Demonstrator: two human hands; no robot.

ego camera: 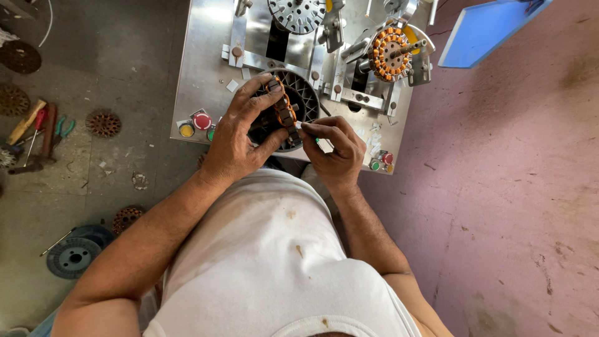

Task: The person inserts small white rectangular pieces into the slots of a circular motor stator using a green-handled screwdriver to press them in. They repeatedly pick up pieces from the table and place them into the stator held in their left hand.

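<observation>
My left hand (240, 134) grips a round black stator (293, 106) with orange copper windings, held on edge over the front of a steel machine plate (206, 81). My right hand (337, 150) pinches a small white strip (321, 142) with a green tip against the stator's lower right rim. A second stator (388, 53) wound in orange wire sits clamped on a spindle at the plate's right side. A grey slotted disc (298, 14) is mounted at the plate's top middle.
Red, yellow and green push buttons (194, 123) sit at the plate's front left, more buttons (382, 161) at front right. On the grey floor at left lie rusty stator cores (103, 123), pliers and screwdrivers (40, 134), and a wire spool (73, 256). A blue tray (490, 28) lies top right.
</observation>
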